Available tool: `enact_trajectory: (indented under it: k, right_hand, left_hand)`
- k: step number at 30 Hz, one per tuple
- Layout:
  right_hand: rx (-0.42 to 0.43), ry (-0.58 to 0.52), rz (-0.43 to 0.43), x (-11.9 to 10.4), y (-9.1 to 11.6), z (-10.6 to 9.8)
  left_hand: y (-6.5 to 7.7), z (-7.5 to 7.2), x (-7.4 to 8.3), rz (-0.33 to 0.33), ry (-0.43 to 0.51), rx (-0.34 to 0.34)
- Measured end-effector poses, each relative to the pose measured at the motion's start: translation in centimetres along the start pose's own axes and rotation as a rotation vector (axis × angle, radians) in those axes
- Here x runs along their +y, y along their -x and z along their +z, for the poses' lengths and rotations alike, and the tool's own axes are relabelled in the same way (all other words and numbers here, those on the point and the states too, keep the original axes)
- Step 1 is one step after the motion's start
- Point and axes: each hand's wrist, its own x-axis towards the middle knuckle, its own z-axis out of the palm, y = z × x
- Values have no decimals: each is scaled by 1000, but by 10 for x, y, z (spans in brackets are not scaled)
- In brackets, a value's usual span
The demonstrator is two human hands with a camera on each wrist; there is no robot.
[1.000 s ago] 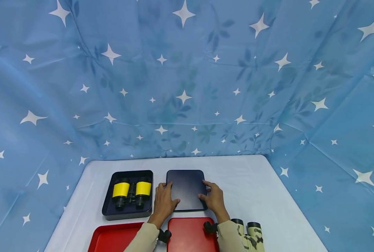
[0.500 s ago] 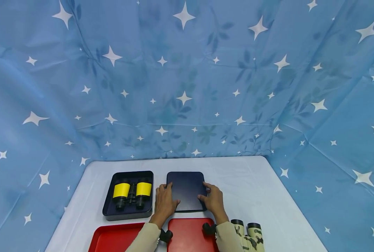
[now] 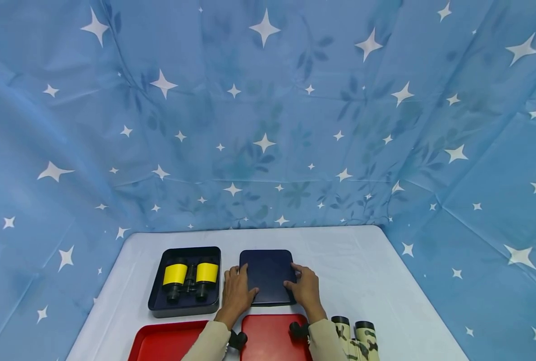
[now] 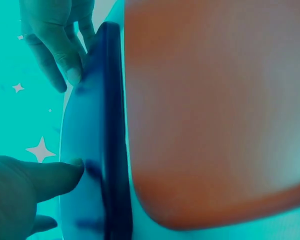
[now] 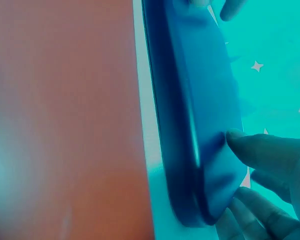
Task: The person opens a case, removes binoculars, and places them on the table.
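Note:
A dark navy box point(image 3: 269, 276) with rounded corners and a flat, smooth top lies between my two hands. My left hand point(image 3: 237, 291) holds its left edge, the thumb on top near the front corner and the fingers along the side. At the opposite edge my right hand point(image 3: 307, 288) grips the box, with its thumb point(image 5: 237, 136) on the top and the other fingers lower at the side. To the left sits an open navy box point(image 3: 184, 311), with black binoculars point(image 3: 190, 278) that have yellow barrels lying inside.
A red tray point(image 3: 274, 338) lies just in front of the navy box. Another red tray point(image 3: 166, 343) is at the front left. Camouflage binoculars point(image 3: 357, 341) stand by my right sleeve point(image 3: 327, 341). A blue starred cloth point(image 3: 268, 115) rises behind the white table point(image 3: 385, 276).
The head view has tilted up a little, so everything sits slightly lower. Both hands stay at the same edges of the navy box.

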Motion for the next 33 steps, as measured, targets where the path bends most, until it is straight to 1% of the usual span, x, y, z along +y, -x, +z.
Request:
enact_trajectory:
  k: [4,9,15,20,22,26,30,33]
  right_hand:
    - [49,23,-2,-7,1,2]
    - [94,36,-26,-24,0,4]
    - [98,31,-89,-48,-1,8]
    - [87,-2,-172,-67,-1,9]
    - [74,-18,-200,-74,-1,9]
    - [37,-39,-220,-86,0,10]
    - [10,-61,-247,-95,2,14]
    - [-12,-82,-260,-102,3,18]
  left_hand:
    - [1,-5,-1,30,13,24]
    - [-2,-15,-1,74,18,39]
    - [-8,-29,1,148,6,63]
    - [-12,-43,3,192,-8,72]
    - [-13,-48,2,190,-6,62]
    - [-16,-60,-4,172,3,39]
    - [-18,-73,-12,154,15,29]
    - [-19,-83,-21,153,13,33]
